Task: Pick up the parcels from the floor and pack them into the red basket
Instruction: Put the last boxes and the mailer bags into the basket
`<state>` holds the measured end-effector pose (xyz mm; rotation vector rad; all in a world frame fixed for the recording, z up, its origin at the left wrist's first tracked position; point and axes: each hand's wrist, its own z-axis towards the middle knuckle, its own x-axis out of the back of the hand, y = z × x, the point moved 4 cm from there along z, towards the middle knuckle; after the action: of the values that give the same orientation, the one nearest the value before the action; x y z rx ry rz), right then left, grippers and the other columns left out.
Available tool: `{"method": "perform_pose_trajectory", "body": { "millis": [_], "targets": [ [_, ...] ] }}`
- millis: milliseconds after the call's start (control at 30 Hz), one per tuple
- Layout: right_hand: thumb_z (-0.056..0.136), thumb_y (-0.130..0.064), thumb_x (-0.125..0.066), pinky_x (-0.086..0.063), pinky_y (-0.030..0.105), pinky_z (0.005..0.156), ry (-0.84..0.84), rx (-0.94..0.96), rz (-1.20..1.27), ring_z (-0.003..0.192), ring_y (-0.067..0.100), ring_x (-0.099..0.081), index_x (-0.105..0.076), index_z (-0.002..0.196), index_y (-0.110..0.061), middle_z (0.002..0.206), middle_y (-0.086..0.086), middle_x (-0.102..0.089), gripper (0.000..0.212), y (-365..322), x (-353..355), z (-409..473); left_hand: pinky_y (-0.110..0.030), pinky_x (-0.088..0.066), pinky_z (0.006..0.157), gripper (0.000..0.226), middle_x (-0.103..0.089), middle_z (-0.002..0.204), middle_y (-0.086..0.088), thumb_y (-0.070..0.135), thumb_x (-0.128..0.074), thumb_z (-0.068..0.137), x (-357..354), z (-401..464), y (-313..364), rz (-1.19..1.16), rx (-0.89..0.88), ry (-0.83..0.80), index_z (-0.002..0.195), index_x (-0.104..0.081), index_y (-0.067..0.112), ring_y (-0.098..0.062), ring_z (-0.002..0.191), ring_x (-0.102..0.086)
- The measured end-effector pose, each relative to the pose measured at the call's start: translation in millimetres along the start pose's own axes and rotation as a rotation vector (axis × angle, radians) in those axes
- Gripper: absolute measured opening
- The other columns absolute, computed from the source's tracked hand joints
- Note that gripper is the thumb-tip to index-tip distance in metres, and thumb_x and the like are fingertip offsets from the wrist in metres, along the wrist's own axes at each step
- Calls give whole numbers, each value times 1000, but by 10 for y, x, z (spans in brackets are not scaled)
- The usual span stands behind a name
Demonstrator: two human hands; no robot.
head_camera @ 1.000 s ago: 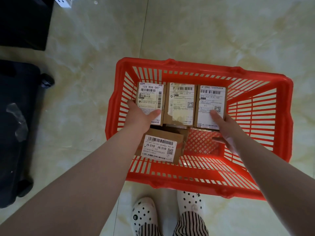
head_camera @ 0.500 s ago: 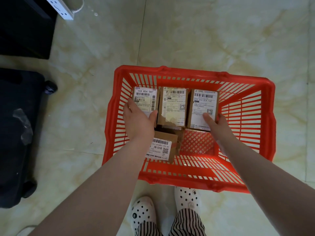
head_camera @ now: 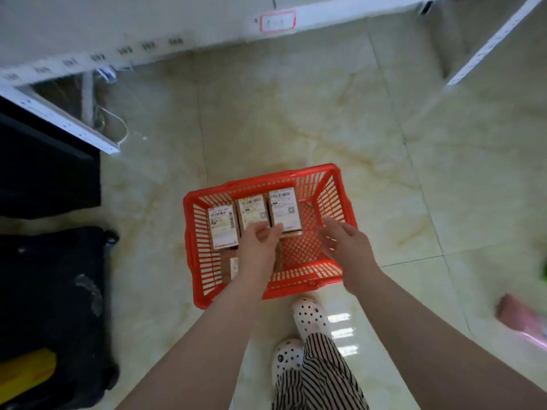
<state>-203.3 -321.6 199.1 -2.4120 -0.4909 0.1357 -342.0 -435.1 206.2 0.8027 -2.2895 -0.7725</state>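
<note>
Standing at lower centre: spotted shoes [head_camera: 307,316], striped trouser leg [head_camera: 322,377], just short of the red basket [head_camera: 189,226] on the tiled floor [head_camera: 296,113].

Hovering over the basket, mid-frame: left hand [head_camera: 260,247], fingers loosely curled, holding nothing, above the near parcel [head_camera: 233,267], mostly hiding it. Right hand [head_camera: 346,241], fingers spread and relaxed, grip empty, over the bare right part of the basket floor.

Lying beyond the hands: three labelled parcels [head_camera: 254,214] side by side along the far wall, labels up.

Judging the step: packing apparently wrapping up, no parcels visible on the floor. Next move likely calling for a look round for strays; pink object [head_camera: 521,318] at right edge too blurred to identify.
</note>
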Motion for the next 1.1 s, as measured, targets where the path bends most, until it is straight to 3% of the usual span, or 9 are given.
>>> {"method": "perform_pose_trajectory", "body": {
  "millis": [100, 167, 267, 333, 433, 667, 867, 1100],
  "targets": [
    [89, -26, -66, -52, 30, 71, 72, 4, 186, 76, 19, -64, -69, 90, -10, 87, 9, -70, 17, -335, 421, -581, -20, -45, 66, 25, -67, 104, 0, 33, -63, 91, -264, -623, 445, -77, 23, -157, 108, -63, 16, -7, 87, -62],
    [90, -21, -64, -50, 27, 68, 95, -6, 263, 76, 19, -62, -68, 93, -6, 85, 10, -68, 16, -428, 576, -839, -19, -46, 63, 18, -69, 96, -1, 27, -63, 91, -378, -892, 585, -106, 33, -192, 103, -66, 14, -7, 79, -63],
    [90, -23, -65, -54, 29, 74, 165, -7, 387, 84, 21, -65, -67, 97, -7, 92, 10, -70, 17, -642, 1175, -1239, -12, -49, 59, 7, -68, 85, -2, 19, -63, 92, -758, -1435, 928, -68, -22, -280, 94, -67, 14, -6, 71, -60],
    [89, -24, -67, -55, 31, 80, 220, 1, 463, 87, 22, -66, -68, 99, -8, 95, 11, -71, 20, -728, 1615, -1422, -16, -48, 63, 3, -67, 83, -3, 18, -65, 90, -1065, -1770, 1085, -18, -44, -346, 91, -66, 16, -9, 73, -60],
    [88, -25, -68, -54, 32, 79, 309, 2, 556, 90, 23, -67, -67, 103, -7, 97, 11, -71, 24, -708, 2350, -1582, -25, -47, 76, 12, -69, 93, -8, 21, -69, 87, -1626, -2150, 1170, 65, -50, -397, 97, -68, 15, -16, 86, -63],
    [90, -20, -65, -50, 31, 78, 500, -3, 678, 87, 22, -62, -65, 102, -6, 96, 12, -66, 19, -417, 4207, -1696, -33, -48, 96, 18, -70, 109, 3, 36, -72, 83, -3198, -2990, 969, 236, -65, -576, 98, -67, 28, -12, 104, -64],
    [89, -24, -66, -49, 39, 92, 624, -17, 696, 90, 22, -61, -65, 106, -8, 93, 10, -66, 23, -269, 5554, -1740, -31, -47, 96, 24, -69, 109, 2, 38, -72, 82, -4368, -3672, 743, 289, -26, -709, 101, -67, 25, -13, 107, -63],
    [89, -24, -67, -47, 36, 88, 680, -58, 740, 91, 23, -58, -62, 119, -4, 96, 11, -62, 37, -176, 6367, -1515, -26, -46, 82, 45, -67, 113, -3, 41, -73, 80, -5194, -3880, 580, 339, 29, -714, 116, -65, 16, -12, 103, -62]
  ]
}}
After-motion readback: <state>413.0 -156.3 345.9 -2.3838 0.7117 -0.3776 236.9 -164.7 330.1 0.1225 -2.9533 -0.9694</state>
